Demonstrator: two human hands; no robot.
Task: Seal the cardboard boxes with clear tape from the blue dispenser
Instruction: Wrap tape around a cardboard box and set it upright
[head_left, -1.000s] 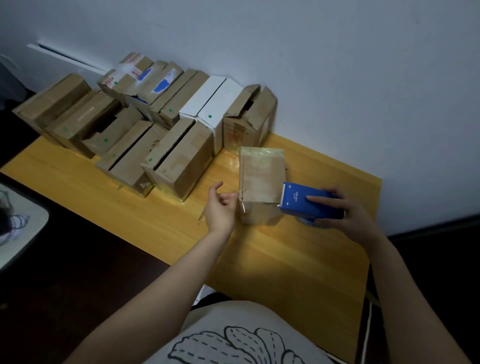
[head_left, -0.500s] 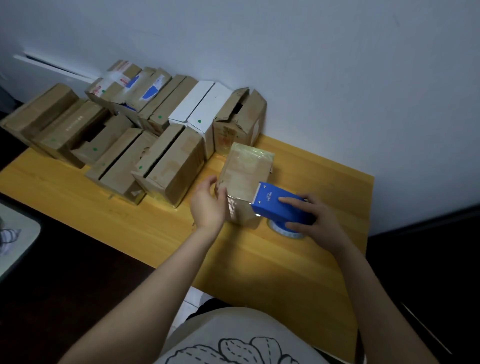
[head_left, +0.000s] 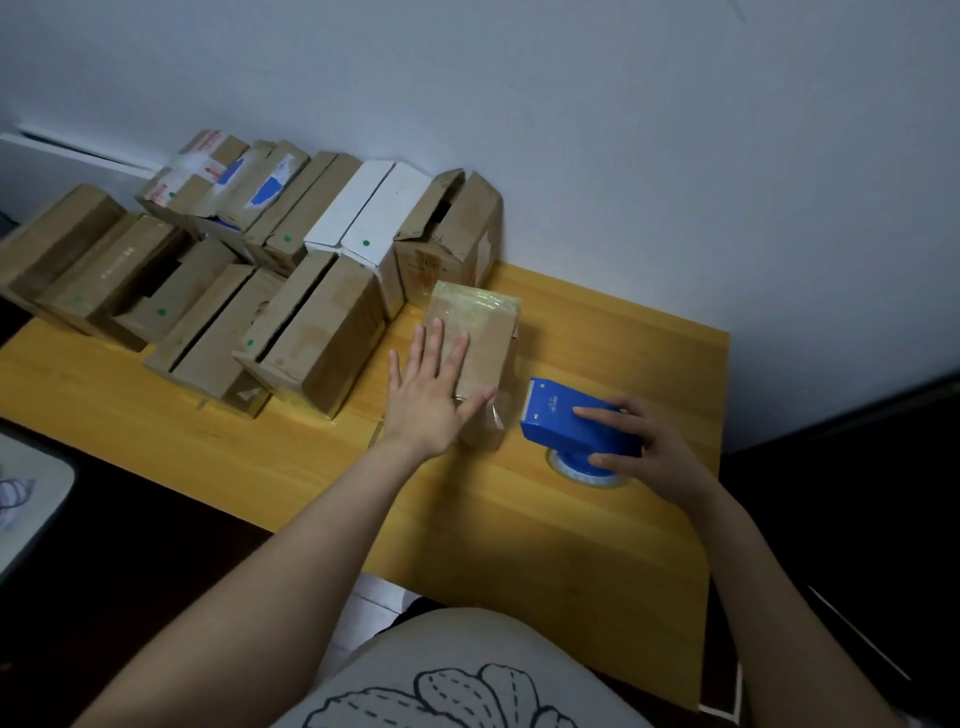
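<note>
Cardboard box (head_left: 488, 322), frame centre: one taped, the rest pending.
Fingers (head_left: 436, 338) straight, your left hand (head_left: 431, 400) lies flat on its taped top; your right hand (head_left: 649, 452) grips the blue dispenser (head_left: 566, 421) beside it. Boxes at upper left (head_left: 311, 332) appear unsealed.

No text legible, small white print on blue dispenser (head_left: 563, 426) too blurred to read, red lettering on taped far-left box (head_left: 200, 169) and faded print on open brown box (head_left: 422, 275) unreadable, green dot sticker (head_left: 366, 242) on white box (head_left: 384, 208)
</note>
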